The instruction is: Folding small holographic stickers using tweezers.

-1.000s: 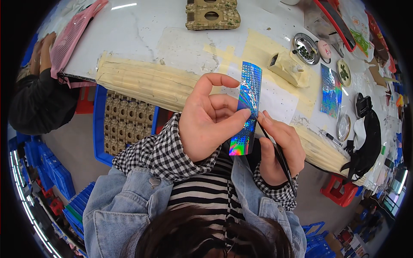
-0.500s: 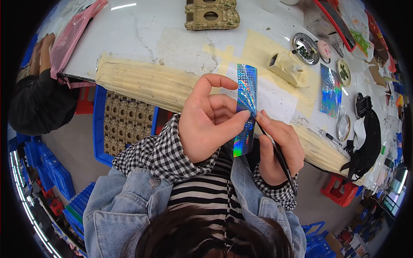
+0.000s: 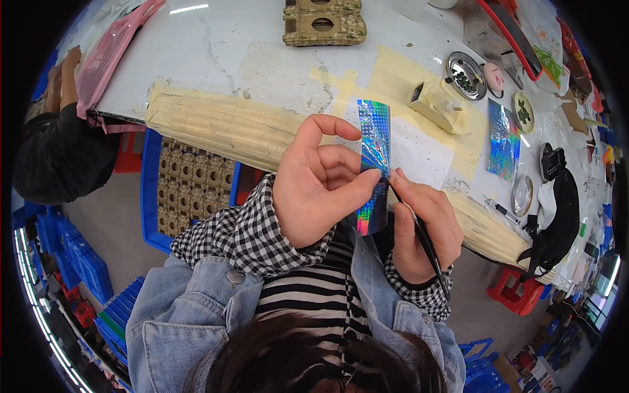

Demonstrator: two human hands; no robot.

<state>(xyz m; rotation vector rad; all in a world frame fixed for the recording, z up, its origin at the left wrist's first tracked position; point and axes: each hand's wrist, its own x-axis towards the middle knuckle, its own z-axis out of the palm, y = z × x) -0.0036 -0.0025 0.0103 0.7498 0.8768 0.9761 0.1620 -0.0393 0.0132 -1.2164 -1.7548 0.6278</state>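
Note:
A narrow shiny holographic sheet is pinched between thumb and fingers of my left hand. It stands nearly upright in front of my chest and bends slightly where I grip it. My right hand holds slim black tweezers, their tips touching or very close to the sheet's right edge beside my left thumb. Whatever the tips may grip is too small to make out. My left index finger arches away from the sheet, its tip near the left edge.
Camouflage-patterned housings lie at the far side; more fill a blue tray at left. Right on the table are a tape-covered block, a metal dish and another holographic sheet. A co-worker's dark sleeve shows at left.
The holographic sheet has tilted slightly, and its reflections have shifted. Both hands keep nearly the same place, with the tweezers still at the sheet's edge.

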